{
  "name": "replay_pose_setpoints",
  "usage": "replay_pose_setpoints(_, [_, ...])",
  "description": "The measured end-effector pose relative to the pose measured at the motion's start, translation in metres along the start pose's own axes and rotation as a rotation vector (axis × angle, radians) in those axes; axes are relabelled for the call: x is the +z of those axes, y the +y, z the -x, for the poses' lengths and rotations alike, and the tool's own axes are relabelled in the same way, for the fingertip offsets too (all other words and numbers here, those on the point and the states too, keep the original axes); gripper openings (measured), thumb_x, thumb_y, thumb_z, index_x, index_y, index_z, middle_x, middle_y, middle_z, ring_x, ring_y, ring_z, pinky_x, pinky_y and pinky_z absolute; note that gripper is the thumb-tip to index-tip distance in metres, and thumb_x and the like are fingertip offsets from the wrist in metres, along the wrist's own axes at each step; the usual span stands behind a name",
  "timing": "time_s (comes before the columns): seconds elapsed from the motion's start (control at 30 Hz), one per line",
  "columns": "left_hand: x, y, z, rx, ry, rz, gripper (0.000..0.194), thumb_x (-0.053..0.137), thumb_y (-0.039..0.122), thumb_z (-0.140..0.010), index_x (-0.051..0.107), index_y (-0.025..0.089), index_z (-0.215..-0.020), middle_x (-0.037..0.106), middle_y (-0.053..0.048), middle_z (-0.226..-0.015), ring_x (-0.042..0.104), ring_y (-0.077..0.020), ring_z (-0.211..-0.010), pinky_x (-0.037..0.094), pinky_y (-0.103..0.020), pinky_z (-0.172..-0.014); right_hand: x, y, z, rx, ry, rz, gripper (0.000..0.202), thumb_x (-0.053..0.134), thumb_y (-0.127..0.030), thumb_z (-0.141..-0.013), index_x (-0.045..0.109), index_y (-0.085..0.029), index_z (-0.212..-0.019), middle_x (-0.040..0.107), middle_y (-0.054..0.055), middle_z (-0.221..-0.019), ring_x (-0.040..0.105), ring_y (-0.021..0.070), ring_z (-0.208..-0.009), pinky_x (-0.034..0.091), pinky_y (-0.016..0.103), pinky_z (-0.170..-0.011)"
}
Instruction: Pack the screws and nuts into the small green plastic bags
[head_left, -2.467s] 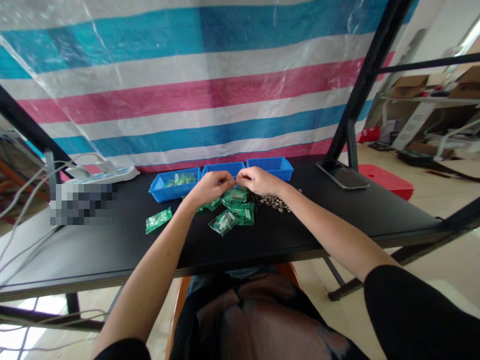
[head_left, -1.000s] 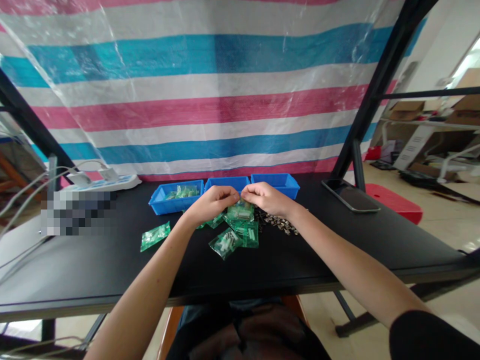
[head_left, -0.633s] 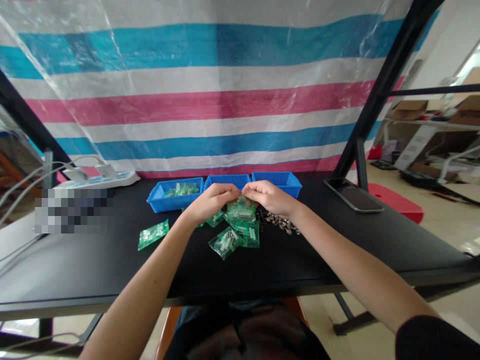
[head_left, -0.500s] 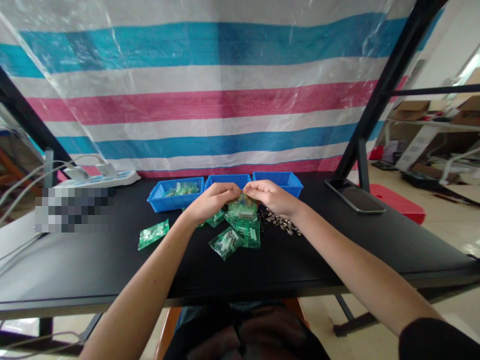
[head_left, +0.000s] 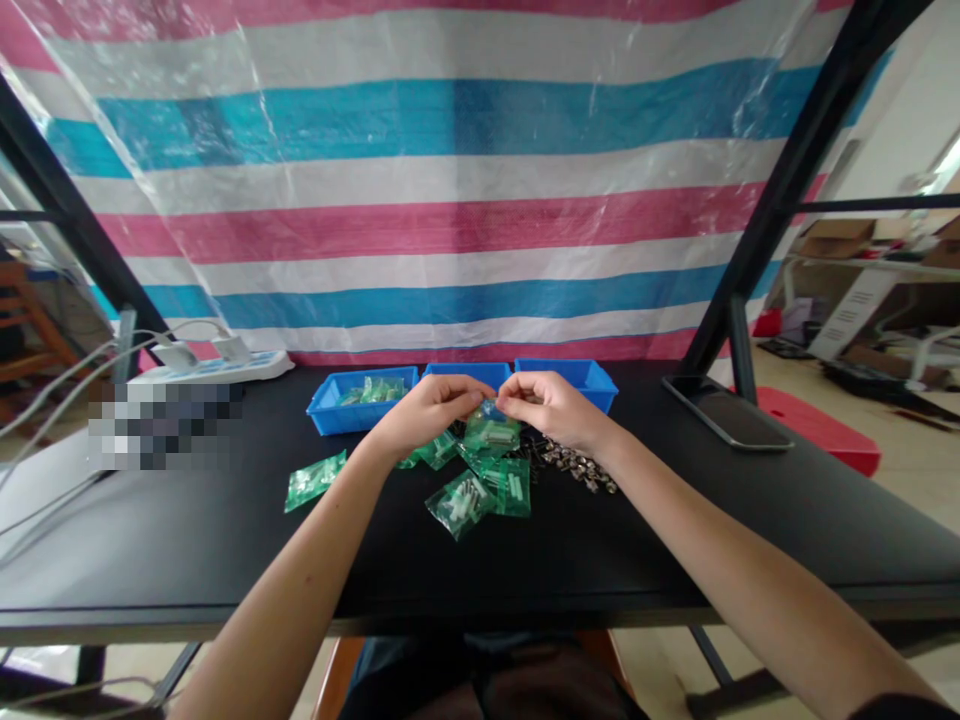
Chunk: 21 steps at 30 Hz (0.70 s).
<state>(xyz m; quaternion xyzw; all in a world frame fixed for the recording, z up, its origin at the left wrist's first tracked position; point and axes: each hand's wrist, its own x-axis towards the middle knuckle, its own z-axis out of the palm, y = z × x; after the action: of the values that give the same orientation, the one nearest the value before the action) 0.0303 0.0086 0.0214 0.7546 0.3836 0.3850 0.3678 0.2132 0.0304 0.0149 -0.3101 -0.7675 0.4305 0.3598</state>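
My left hand [head_left: 433,412] and my right hand [head_left: 553,408] meet above the pile, thumbs and fingertips pinched at the top edge of a small green plastic bag [head_left: 491,432]. Pale pieces show through this bag's lower part. Beneath it lie more green bags, among them a clear-green bag [head_left: 460,503] with white and metal pieces and another green bag [head_left: 512,487] with white sticks. Beside my right hand, small metal parts [head_left: 581,465] lie in a loose heap. Whether the held bag's top is sealed, I cannot tell.
Behind my hands stand a left blue bin [head_left: 330,418] with green bags inside, a middle blue bin [head_left: 465,372] and a right blue bin [head_left: 600,392]. A lone green bag [head_left: 313,482] lies at left. A phone [head_left: 724,412] and a power strip [head_left: 255,368] flank the black table.
The view has tilted up slightly, so the table sits lower in it. My fingers have shifted a little along the bag's top edge, still pinching it.
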Motion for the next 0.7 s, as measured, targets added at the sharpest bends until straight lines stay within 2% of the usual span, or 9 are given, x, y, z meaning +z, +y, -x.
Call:
replay_pose_setpoints(0.23, [-0.0050,0.0002,0.0028,-0.025,0.065,0.214,0.030,0.058,0.028,-0.076,0.060,0.017,-0.104,0.058,-0.001,-0.078,0.053,-0.0098,-0.071,0.043,-0.022,-0.065,-0.0003,-0.0039,0.0010,-0.020,0.087,0.012,0.020,0.059,-0.035,-0.072,0.055,-0.015,-0.069,0.044,-0.003,-0.059,0.037,0.0095,-0.056,0.026,0.026,-0.053])
replay_pose_setpoints(0.4, [-0.0054,-0.0014,0.0031,0.053,0.059,0.260,0.036,0.063,0.023,-0.072,0.056,0.016,-0.106,0.057,0.000,-0.079,0.052,-0.0087,-0.070,0.042,-0.022,-0.064,0.0002,-0.0084,0.0020,-0.045,0.133,0.004,0.019,0.057,-0.034,-0.072,0.054,-0.016,-0.068,0.047,-0.001,-0.061,0.040,0.0101,-0.058,0.028,0.026,-0.054])
replay_pose_setpoints(0.7, [-0.0001,0.0026,0.0011,0.041,0.125,0.299,0.033,0.065,0.017,-0.066,0.056,0.013,-0.098,0.057,0.001,-0.073,0.053,-0.0074,-0.063,0.043,-0.022,-0.062,-0.0003,-0.0097,0.0029,0.058,0.069,-0.225,0.018,0.060,-0.031,-0.065,0.054,-0.015,-0.064,0.049,0.000,-0.062,0.042,0.0111,-0.060,0.029,0.027,-0.057])
